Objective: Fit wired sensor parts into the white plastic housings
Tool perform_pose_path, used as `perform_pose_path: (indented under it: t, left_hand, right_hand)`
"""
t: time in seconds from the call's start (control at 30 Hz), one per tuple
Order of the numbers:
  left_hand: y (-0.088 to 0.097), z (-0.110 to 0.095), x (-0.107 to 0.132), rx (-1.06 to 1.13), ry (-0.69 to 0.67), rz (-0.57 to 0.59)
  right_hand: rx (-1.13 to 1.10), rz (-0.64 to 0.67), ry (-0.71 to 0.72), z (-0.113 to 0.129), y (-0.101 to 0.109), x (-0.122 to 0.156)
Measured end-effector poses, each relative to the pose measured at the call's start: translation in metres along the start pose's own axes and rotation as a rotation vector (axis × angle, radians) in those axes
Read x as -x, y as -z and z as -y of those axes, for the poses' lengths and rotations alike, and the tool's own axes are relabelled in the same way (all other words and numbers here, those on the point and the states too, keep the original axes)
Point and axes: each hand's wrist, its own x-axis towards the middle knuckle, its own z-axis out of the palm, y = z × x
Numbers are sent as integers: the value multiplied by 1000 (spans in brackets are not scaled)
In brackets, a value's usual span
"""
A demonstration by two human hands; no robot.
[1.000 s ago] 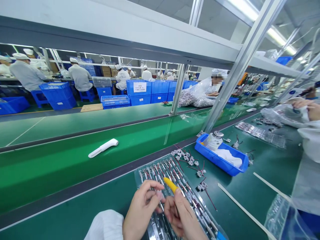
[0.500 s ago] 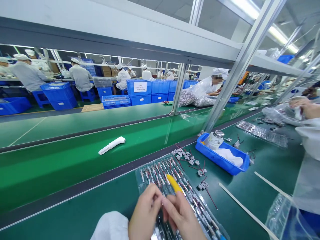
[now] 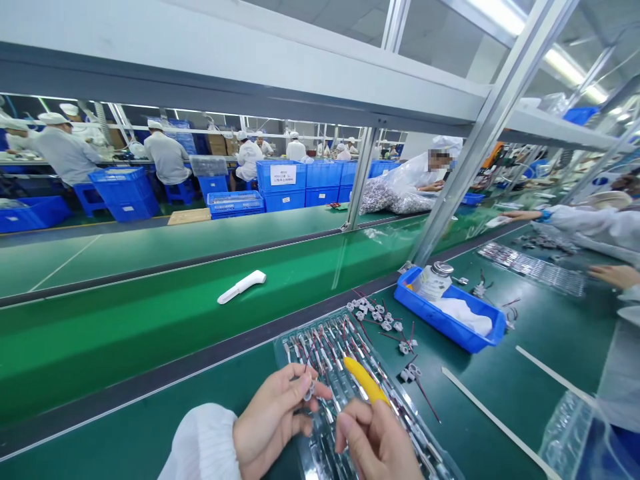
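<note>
My left hand [image 3: 273, 420] pinches a small white part with thin wires [image 3: 310, 387] between thumb and fingers, just above a clear plastic tray [image 3: 330, 340] of wired components. My right hand [image 3: 377, 443] is closed around a yellow-handled tool [image 3: 365, 380] that points up and left over the same tray. The two hands are a little apart. Loose small white parts with red wires [image 3: 380, 319] lie on the green mat beyond the tray.
A blue bin [image 3: 445, 325] with a jar [image 3: 433, 280] and white cloth stands right of the tray. A white thermometer-like device [image 3: 243, 285] lies on the green conveyor belt [image 3: 125, 320]. A co-worker's arms [image 3: 575, 220] reach in at right. A slanted metal post [image 3: 475, 143] rises behind the bin.
My hands have drawn apart; the left now holds the small part up, and the yellow tool has tilted right. The white device on the belt has travelled rightward. The co-worker's arm has stretched out.
</note>
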Motion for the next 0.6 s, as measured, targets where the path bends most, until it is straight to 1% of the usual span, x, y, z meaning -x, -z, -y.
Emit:
perform_pose_path:
  t: [0.13,0.27,0.33,0.4,0.5,0.57,0.6]
  left_hand:
    - [-3,3,-2,-23,-24,-11]
    - [-6,4,-1,-51,-38,-18]
    - [-8,4,0,-151,-77,-24]
    - [-11,4,2,-318,-139,-12]
    - [-15,4,6,-530,-209,5]
    - [-18,2,8,-622,-256,-35]
    - [-18,2,9,-667,-284,-64]
  right_hand:
    - [4,11,33,-5,-4,-2]
    - [24,45,28,-11,-2,-7]
    - [13,55,23,-13,-1,-9]
    - [-11,53,28,-16,-1,-11]
    - [-36,17,38,-17,-2,-12]
    - [-45,20,29,-17,-3,-11]
    - [-48,42,24,-15,-2,-11]
